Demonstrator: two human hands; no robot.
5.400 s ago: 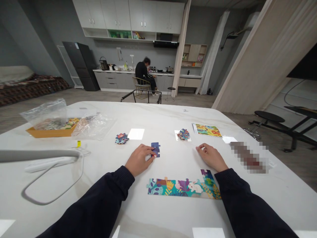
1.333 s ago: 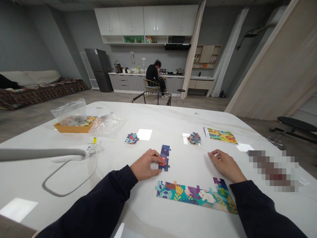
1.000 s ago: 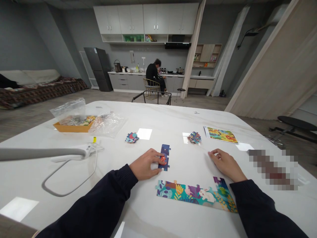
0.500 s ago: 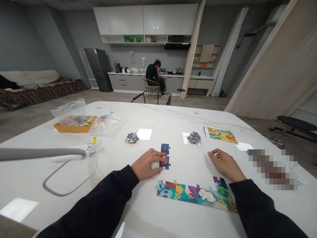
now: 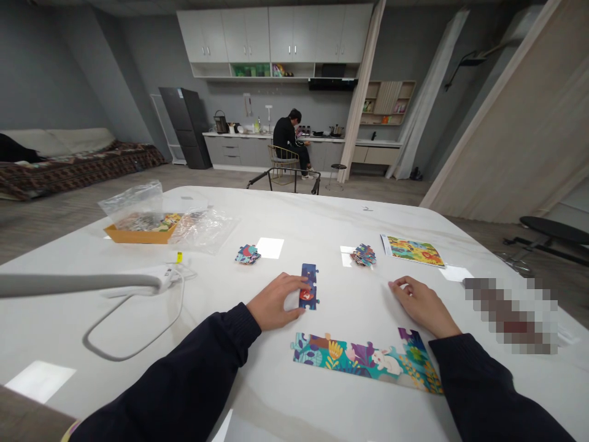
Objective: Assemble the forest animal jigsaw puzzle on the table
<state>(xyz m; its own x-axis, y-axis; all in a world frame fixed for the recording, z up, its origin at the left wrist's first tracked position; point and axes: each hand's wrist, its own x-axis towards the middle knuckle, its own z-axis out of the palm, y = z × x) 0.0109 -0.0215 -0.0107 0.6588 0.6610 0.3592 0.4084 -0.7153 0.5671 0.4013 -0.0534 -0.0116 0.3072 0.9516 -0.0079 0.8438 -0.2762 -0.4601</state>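
Partly, the spread left hand [image 5: 276, 302] hides a puzzle strip [image 5: 311, 294]; whether the right hand [image 5: 422, 302] grips is unclear.

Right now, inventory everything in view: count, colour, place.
Puzzle strip: 1, multicoloured, table's near side
Blue puzzle section: 1, blue, beyond strip
Left piece pile: 1, multicoloured, centre
Right piece pile: 1, multicoloured, centre
Picture sheet: 1, yellow, right
Tray: 1, orange, left
Plastic wrapping: count unclear, transparent, at tray
Corded device: 1, grey and white, left
Pixelated object: 1, brownish, right
Table: 1, white, centre
Seated person: 1, black clothes, background
Fridge: 1, grey, background
Upper cabinets: several, white, background
Sofa: 1, cream, far left
Curtains: 3, pale, background
Left hand: 1, dark sleeve, on blue section
Right hand: 1, dark sleeve, right
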